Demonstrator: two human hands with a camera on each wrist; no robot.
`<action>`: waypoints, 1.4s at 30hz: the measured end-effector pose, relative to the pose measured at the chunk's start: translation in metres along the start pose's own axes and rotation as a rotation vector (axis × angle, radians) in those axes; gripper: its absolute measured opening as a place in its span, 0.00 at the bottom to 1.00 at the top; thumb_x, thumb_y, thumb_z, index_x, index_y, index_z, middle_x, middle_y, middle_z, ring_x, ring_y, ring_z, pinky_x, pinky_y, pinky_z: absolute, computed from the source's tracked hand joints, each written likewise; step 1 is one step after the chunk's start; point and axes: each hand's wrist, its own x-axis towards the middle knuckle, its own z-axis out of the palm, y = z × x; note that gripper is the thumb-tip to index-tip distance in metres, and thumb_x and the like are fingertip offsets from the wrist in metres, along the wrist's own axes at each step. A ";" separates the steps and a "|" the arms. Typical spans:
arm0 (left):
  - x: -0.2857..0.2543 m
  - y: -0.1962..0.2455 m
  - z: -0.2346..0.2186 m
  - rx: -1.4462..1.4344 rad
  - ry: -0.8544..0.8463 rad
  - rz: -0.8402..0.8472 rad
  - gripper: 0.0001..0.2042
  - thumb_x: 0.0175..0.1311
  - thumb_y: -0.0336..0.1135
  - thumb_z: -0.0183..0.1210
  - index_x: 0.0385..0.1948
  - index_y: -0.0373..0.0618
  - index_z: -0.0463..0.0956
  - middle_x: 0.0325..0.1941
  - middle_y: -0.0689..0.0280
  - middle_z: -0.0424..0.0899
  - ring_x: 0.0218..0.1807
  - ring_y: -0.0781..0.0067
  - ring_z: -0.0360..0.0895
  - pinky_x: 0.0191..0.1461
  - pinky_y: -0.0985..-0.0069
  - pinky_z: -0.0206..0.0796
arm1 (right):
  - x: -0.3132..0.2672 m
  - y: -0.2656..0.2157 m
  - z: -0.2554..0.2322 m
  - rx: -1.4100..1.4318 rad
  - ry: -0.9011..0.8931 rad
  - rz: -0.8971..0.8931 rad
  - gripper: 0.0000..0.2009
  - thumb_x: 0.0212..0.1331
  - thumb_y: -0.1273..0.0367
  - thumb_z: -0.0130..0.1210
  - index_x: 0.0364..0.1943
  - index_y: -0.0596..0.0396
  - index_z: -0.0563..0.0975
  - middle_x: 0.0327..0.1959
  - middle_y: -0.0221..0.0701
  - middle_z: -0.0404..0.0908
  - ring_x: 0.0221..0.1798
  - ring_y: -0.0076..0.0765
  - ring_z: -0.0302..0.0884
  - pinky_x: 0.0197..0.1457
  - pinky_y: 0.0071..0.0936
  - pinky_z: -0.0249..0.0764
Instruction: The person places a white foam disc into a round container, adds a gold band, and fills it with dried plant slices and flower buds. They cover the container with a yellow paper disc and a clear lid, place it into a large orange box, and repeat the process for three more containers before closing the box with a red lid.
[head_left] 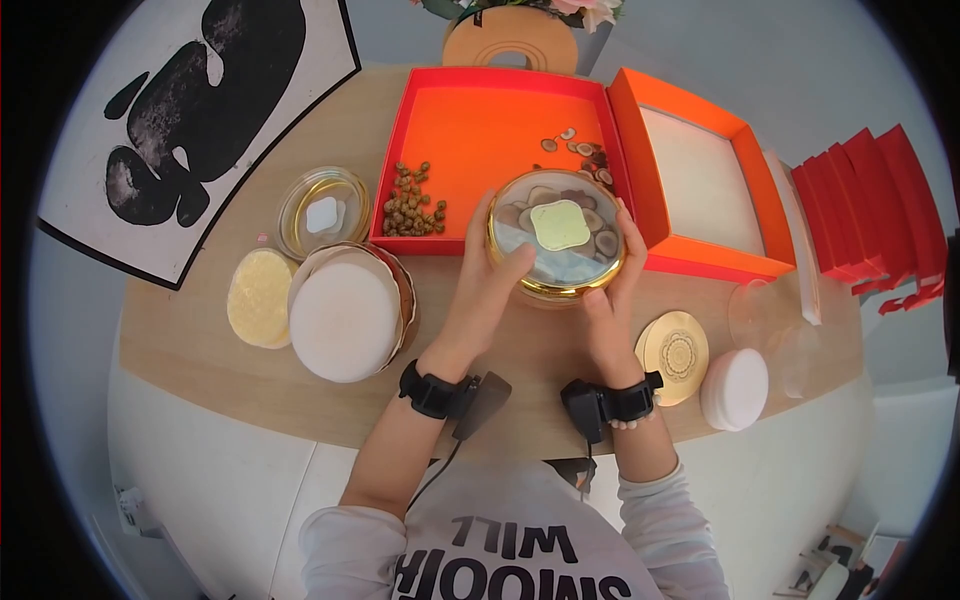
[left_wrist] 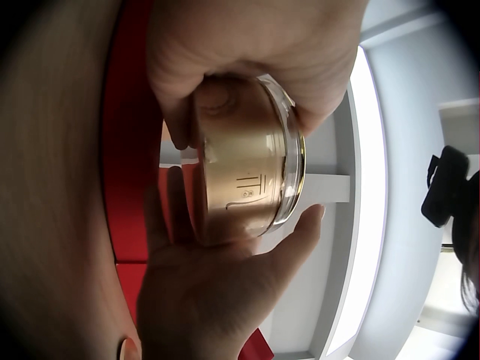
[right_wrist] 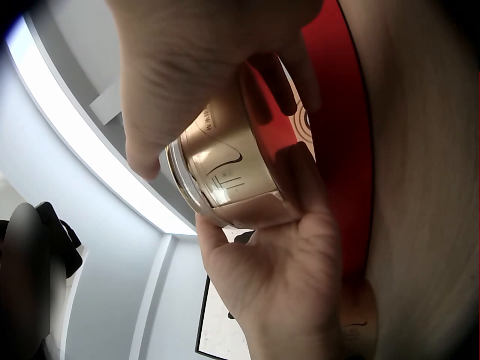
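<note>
Both hands hold a round gold jar (head_left: 560,285) with a clear, gold-rimmed top over the table, just in front of the red box. Dark-edged dried slices (head_left: 607,243) and a pale green square packet (head_left: 560,225) show at its top. My left hand (head_left: 490,285) grips the left side, its thumb over the rim; my right hand (head_left: 615,320) grips the right side, thumb at the near edge. In the left wrist view dark lettering marks the jar's wall (left_wrist: 244,172). The right wrist view shows the jar (right_wrist: 229,169) tilted between both palms.
Behind the jar, the red box (head_left: 480,110) with orange lining contains brown-green pellets (head_left: 410,205) and loose slices (head_left: 575,148). An orange-red lid (head_left: 700,262) adjoins it. Left are a clear gold-rimmed container (head_left: 290,215) and white disc (head_left: 343,322); right, gold discs (head_left: 675,355) and a white round stack (head_left: 735,390).
</note>
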 end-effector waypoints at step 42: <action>-0.001 0.002 0.007 -0.129 0.035 -0.066 0.25 0.56 0.28 0.50 0.57 0.48 0.52 0.57 0.61 0.61 0.59 0.68 0.60 0.59 0.71 0.57 | 0.009 -0.059 -0.032 -0.303 0.131 0.142 0.23 0.58 0.67 0.47 0.57 0.54 0.59 0.60 0.39 0.55 0.63 0.35 0.51 0.61 0.30 0.53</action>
